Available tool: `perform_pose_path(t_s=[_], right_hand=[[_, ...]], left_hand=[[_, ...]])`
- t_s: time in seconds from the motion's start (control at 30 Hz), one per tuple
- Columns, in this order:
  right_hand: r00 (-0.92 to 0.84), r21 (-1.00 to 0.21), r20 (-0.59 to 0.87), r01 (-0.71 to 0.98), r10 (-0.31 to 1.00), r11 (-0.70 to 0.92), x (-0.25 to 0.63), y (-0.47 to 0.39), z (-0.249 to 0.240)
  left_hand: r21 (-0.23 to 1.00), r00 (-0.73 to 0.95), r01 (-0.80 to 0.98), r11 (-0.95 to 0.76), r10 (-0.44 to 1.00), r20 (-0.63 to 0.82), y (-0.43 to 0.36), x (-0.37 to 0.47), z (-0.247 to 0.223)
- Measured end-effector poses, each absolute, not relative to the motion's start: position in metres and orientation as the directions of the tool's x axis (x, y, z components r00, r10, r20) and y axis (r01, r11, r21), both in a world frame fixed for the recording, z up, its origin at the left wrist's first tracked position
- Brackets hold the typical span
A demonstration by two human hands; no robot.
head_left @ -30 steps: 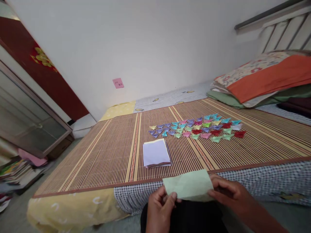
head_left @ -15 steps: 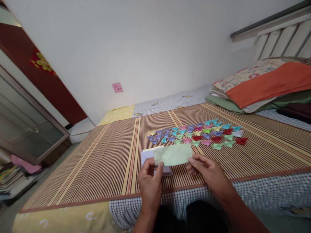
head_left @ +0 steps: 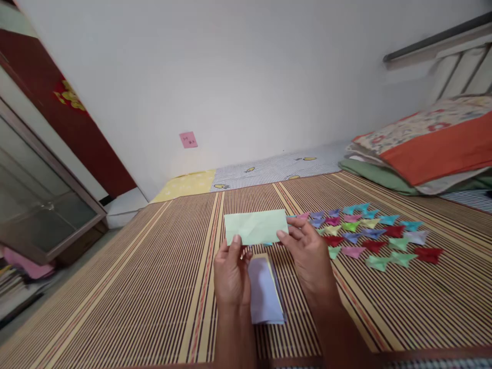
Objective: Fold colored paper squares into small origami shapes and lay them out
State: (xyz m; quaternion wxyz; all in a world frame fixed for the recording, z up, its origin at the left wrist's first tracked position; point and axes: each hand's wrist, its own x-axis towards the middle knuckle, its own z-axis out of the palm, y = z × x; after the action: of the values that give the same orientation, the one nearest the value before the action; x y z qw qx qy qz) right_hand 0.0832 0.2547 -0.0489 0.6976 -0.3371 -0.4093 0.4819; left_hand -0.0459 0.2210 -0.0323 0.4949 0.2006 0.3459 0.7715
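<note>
Head cam view, so all clock directions run from the green paper point(head_left: 255, 226), a pale oblong sheet held up off the mat in front of the camera. Left hand point(head_left: 232, 274) sits at 7 o'clock from it, pinching the lower left part, thumb on the near face and fingers mostly tucked behind (can't really see those). Flip it around and the paper's at about 1 o'clock from that hand. Right hand point(head_left: 311, 251) is at 4, thumb and fingers clamped on the right-hand end, so for that one the paper's toward 10. Hands are apart, with the sheet spanning them.

Down at 6 there's a paper stack point(head_left: 265, 294), lilac on top with a yellow edge peeking out, partly behind the left hand. Rows of folded paper shapes point(head_left: 373, 233) spread out around 3, some hidden by the right hand. All that's lying on a striped mat point(head_left: 146, 266). Further off: pillows point(head_left: 442, 148) piled at 2, pink note point(head_left: 188, 139) on the wall between 10 and 11.
</note>
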Motion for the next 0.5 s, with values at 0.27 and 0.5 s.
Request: perform_pose_path(t_s=[0.27,0.5], right_hand=[[0.007,-0.815,0.211,-0.551,0.978,0.179,0.083,0.254,-0.062],[-0.13,-0.885,0.296,-0.409,0.946,0.221,0.079,0.25,-0.059]], left_hand=[[0.566,-0.297,-0.806,-0.173,0.946,-0.134,0.221,-0.05,-0.042],[0.68,-0.165,-0.731,-0.053,0.981,-0.101,0.218,-0.039,-0.039]])
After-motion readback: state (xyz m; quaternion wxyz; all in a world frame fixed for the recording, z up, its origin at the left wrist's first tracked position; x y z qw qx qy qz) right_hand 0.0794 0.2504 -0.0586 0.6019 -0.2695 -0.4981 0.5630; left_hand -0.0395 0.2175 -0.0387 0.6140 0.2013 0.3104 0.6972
